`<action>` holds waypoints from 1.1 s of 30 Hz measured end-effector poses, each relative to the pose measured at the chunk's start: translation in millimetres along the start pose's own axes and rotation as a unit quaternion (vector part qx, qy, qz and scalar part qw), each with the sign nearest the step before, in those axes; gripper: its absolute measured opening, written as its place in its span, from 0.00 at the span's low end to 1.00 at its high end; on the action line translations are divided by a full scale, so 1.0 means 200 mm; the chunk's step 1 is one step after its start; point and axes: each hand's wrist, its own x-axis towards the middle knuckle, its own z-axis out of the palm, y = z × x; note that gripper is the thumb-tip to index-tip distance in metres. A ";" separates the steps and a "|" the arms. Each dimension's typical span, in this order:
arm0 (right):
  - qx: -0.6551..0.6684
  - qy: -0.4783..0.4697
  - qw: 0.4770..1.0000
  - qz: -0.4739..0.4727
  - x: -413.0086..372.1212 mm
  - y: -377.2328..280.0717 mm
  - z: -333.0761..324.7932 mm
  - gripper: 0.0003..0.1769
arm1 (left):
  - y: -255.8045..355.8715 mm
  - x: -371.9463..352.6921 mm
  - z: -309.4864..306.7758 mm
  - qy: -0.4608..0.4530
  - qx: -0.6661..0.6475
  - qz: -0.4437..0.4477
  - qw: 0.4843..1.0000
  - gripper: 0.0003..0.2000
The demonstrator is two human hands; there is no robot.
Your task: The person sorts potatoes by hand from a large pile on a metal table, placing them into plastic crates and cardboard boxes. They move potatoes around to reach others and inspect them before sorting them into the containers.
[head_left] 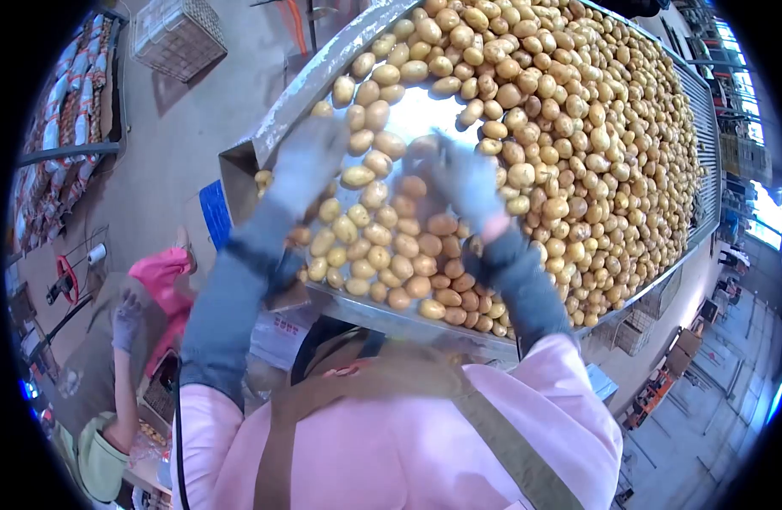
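A large metal sorting table (pixel 340 51) is heaped with several small yellow potatoes (pixel 569 110). Both my hands wear grey gloves and reach onto the near end of the pile. My left hand (pixel 310 157) is blurred, fingers spread, over potatoes near the table's left rim. My right hand (pixel 467 183) rests among potatoes at the middle, fingers curled over some of them. Whether either hand actually grips a potato is hidden by blur. I wear grey sleeve covers and a pink top with a brown apron strap.
Another person (pixel 119 374) in a green cap and grey glove crouches at lower left by a pink bag (pixel 161 272). A wire basket (pixel 178 34) stands on the floor upper left. A blue crate (pixel 212 212) sits beside the table's corner. Crates lie at lower right.
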 end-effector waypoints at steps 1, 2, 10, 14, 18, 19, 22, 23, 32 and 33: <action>-0.037 0.096 0.993 -0.051 0.24 0.10 0.01 0.19 | 0.03 0.17 0.03 0.070 -0.057 0.012 0.996 0.18; 0.006 0.236 0.951 -0.202 0.52 0.13 -0.07 0.22 | 0.05 0.36 0.07 0.046 -0.101 -0.040 0.993 0.20; -0.136 0.142 0.973 -0.119 0.52 0.18 -0.04 0.29 | 0.20 0.16 0.21 -0.025 0.117 0.067 0.991 0.32; -0.074 0.169 0.980 -0.076 -0.21 0.28 0.05 0.23 | 0.27 -0.34 0.12 -0.084 0.100 -0.013 0.991 0.32; -0.078 0.058 0.995 0.028 -0.65 0.09 -0.04 0.16 | 0.44 -0.63 0.16 -0.067 0.054 -0.050 0.995 0.30; -0.100 -0.023 0.994 0.027 -0.63 0.05 -0.12 0.14 | 0.50 -0.67 0.18 -0.106 0.022 -0.016 0.994 0.30; -0.122 -0.053 0.987 0.093 -0.45 0.13 -0.18 0.08 | 0.58 -0.75 0.26 -0.161 -0.020 0.045 0.986 0.29; 0.016 0.118 0.993 0.024 -0.31 0.23 -0.17 0.08 | 0.51 -0.75 0.30 -0.142 0.003 0.038 0.989 0.29; -0.107 0.206 0.971 -0.056 0.23 0.40 0.20 0.33 | 0.38 -0.52 0.05 0.039 -0.152 0.026 0.987 0.18; -0.102 0.196 0.975 -0.032 0.11 0.36 0.19 0.33 | 0.38 -0.40 0.05 0.057 -0.111 0.032 0.992 0.15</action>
